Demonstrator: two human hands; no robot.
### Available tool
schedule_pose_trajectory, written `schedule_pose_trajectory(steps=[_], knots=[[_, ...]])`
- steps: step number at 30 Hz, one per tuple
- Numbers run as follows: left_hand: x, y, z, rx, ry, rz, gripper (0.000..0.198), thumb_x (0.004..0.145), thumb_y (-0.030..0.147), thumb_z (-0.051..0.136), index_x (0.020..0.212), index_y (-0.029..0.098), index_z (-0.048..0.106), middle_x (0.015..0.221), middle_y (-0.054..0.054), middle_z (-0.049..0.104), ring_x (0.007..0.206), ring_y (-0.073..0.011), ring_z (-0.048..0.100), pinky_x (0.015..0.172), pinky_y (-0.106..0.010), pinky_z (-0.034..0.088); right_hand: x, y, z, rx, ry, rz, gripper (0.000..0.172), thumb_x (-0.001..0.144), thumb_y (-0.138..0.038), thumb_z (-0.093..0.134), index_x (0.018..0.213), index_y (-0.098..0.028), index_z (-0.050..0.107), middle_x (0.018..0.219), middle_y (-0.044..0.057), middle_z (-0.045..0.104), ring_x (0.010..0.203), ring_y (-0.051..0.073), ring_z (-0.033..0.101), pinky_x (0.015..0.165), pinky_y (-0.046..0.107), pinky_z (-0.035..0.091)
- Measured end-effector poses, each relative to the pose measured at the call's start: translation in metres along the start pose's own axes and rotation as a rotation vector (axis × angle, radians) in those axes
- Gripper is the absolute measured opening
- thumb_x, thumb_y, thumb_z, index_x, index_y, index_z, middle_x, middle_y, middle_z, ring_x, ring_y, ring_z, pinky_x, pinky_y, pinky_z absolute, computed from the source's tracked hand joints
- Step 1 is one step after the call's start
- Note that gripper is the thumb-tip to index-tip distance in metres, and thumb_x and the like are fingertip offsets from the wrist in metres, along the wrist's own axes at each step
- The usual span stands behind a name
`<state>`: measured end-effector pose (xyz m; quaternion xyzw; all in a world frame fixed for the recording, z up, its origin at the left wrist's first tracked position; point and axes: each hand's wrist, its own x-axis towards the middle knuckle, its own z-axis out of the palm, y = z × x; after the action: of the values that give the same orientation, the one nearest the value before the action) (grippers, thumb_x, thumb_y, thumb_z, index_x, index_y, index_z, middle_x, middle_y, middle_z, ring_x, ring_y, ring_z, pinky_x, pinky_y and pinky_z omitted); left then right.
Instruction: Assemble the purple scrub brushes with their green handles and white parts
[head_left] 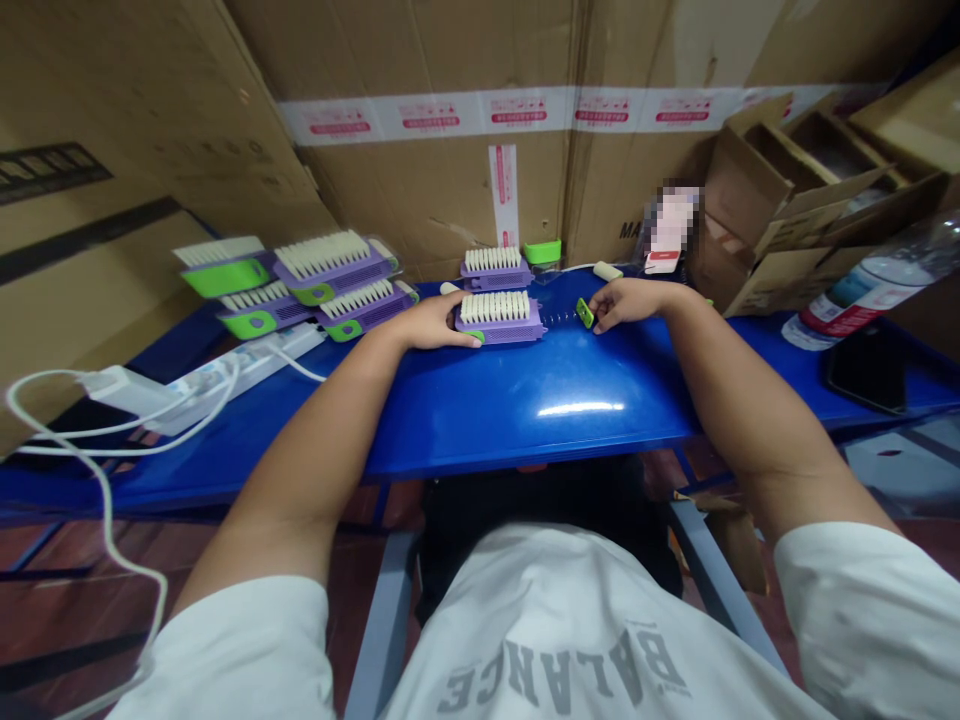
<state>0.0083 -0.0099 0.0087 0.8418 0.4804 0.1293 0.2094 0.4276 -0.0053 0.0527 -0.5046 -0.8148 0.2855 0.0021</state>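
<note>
My left hand (436, 322) is closed around the left end of a purple brush (506, 325) that lies bristles up on the blue table. From the brush's right end a thin coil spring (561, 317) reaches toward a small green end piece (585, 313). My right hand (619, 303) pinches that green piece between thumb and fingers, apart from the brush. Just behind is a second purple brush (495, 268), also bristles up. A green cap (543, 251) stands beside it, near a small cream-coloured piece (607, 271).
Several purple and green brushes (330, 258) are stacked at the left, behind a white power strip (225, 378) with cables. Large cardboard boxes (450, 180) wall the back. At the right are small open cartons (787, 190), a plastic bottle (855, 295) and a dark phone (866, 370).
</note>
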Motion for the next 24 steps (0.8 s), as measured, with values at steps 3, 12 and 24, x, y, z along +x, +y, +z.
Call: schedule_pose_trajectory(steps=[3,12,24], knots=[[0.0002,-0.0002,0.0001,-0.003,0.0,-0.006,0.11,0.074,0.067,0.093,0.168,0.023,0.059,0.171,-0.016,0.07,0.154,-0.043,0.07,0.128,-0.05,0.056,0.0004,0.0,0.0004,0.013,-0.016,-0.006,0.051,0.06,-0.066,0.099,0.08,-0.025,0.076,0.076,-0.001,0.07,0.084,0.024,0.066,0.082,0.036,0.048],[0.0003,-0.0016,0.001,-0.001,0.007,0.0,0.109,0.075,0.067,0.094,0.169,0.025,0.059,0.171,-0.014,0.07,0.153,-0.0415,0.071,0.127,-0.048,0.056,0.0014,-0.0002,0.0009,0.043,-0.026,-0.018,0.049,0.061,-0.063,0.1,0.081,-0.024,0.077,0.08,0.001,0.075,0.085,0.024,0.067,0.083,0.037,0.05],[-0.0009,0.0026,-0.0004,0.026,-0.005,-0.013,0.107,0.076,0.067,0.092,0.169,0.024,0.059,0.171,-0.015,0.07,0.153,-0.0416,0.07,0.128,-0.048,0.056,0.0017,-0.0032,0.0019,0.052,-0.037,-0.033,0.054,0.058,-0.068,0.099,0.081,-0.024,0.077,0.079,0.001,0.073,0.08,0.022,0.063,0.08,0.037,0.049]])
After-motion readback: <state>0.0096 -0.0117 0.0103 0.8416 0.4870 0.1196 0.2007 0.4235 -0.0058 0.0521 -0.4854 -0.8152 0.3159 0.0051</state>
